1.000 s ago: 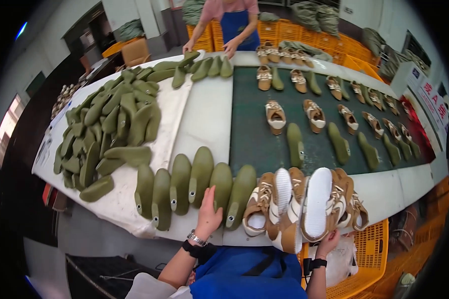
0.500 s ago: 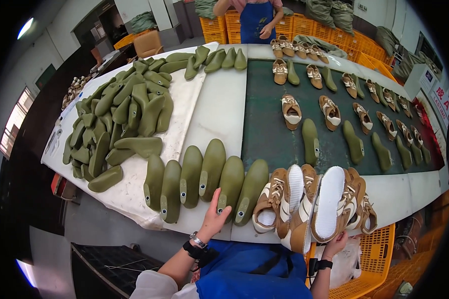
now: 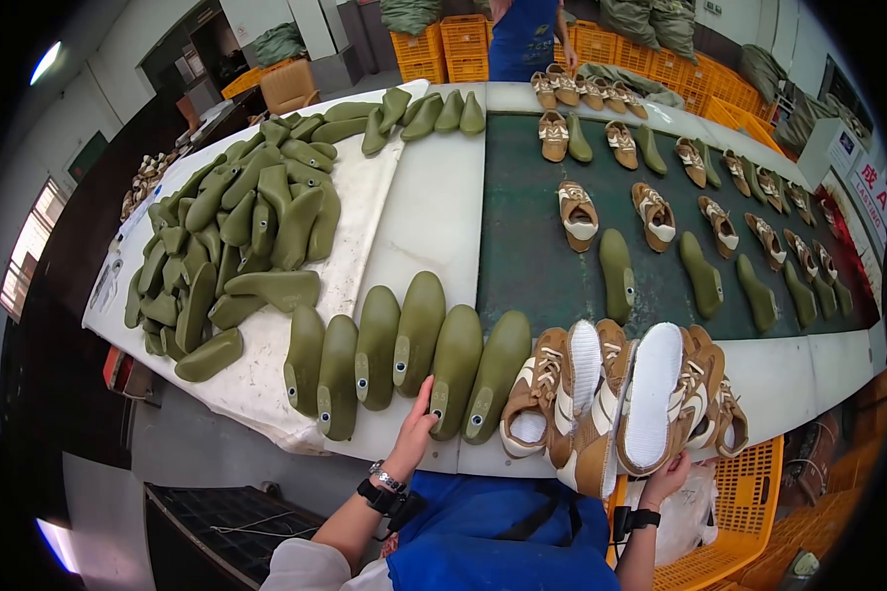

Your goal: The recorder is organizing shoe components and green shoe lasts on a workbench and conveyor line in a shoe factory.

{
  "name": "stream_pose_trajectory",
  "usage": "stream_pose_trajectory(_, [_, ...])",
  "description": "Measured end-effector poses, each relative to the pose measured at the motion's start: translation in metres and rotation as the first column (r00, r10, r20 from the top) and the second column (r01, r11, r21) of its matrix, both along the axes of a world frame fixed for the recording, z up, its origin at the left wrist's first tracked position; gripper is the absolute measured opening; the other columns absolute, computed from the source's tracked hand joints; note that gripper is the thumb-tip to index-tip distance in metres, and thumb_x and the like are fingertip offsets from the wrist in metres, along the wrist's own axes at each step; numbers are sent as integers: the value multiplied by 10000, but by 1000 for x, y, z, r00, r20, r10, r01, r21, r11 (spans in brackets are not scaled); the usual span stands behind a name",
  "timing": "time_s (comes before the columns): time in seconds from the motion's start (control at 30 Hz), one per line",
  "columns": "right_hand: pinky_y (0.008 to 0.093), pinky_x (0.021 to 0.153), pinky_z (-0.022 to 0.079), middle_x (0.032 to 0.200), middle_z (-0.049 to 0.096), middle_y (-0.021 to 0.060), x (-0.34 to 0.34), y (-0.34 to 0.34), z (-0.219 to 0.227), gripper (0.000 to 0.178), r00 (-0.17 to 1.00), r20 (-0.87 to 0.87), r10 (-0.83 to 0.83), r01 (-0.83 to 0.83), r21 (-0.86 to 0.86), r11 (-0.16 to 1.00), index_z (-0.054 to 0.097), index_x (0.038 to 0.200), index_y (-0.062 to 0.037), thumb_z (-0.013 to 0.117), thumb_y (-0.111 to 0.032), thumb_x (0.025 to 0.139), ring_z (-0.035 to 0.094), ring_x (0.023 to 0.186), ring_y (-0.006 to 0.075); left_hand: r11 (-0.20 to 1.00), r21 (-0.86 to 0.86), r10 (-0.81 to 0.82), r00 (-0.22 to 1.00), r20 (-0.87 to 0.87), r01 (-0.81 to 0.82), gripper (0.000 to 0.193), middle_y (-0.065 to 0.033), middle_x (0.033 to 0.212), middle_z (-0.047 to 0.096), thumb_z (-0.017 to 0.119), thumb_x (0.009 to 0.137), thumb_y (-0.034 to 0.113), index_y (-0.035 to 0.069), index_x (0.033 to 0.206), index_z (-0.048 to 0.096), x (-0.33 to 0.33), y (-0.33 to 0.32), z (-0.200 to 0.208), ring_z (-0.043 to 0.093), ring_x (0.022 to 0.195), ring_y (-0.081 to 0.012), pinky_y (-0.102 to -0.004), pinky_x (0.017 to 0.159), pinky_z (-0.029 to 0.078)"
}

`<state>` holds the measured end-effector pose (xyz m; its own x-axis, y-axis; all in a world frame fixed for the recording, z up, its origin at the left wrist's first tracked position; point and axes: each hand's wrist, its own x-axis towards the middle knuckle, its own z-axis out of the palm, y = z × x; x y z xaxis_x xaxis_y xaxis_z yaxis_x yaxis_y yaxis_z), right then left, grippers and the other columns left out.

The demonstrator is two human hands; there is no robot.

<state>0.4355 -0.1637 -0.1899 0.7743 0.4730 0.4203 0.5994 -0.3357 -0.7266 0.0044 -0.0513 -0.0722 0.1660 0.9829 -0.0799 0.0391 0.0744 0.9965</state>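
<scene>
My left hand curls its fingers around the heel end of a green shoe last, which rests on the table in a row of several lasts. To its right stands another green last. At the table's front edge, brown and white sneakers are bunched together, and long white sole-shaped pieces show among them. My right hand has bent fingers against the heel end of a sneaker in this bunch; its fingertips are partly hidden.
A big heap of green lasts covers the white cloth on the left. Sneakers and lasts stand in rows on a dark green mat at right. An orange crate with clear plastic sits below my right hand. Across the table stands a person in a blue apron.
My hands stay almost where they were, at the last and the sneakers. The person across the table has shifted to the right. The view has moved slightly.
</scene>
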Motion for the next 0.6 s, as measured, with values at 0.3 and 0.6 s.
stream_pose_trajectory(0.3, [271, 513, 330, 669, 423, 43, 3, 2, -6, 144, 999, -33, 6, -5, 13, 1000, 551, 935, 14, 498, 26, 802, 364, 548, 140, 1000, 3, 5, 999, 36, -5, 642, -109, 1446, 244, 406, 821, 32, 23, 1417, 167, 3, 1, 0, 257, 1313, -173, -269, 1054, 209])
stream_pose_trajectory(0.6, [212, 509, 326, 698, 458, -8, 4, 1, -9, 118, 1000, -14, 23, -23, 8, 1000, 548, 952, 7, 525, -42, 846, 372, 571, 74, 1000, -24, 14, 1000, 4, -14, 633, -103, 1443, 245, 431, 848, 25, 21, 1417, 156, 4, 3, -3, 258, 1310, -167, -276, 1054, 223])
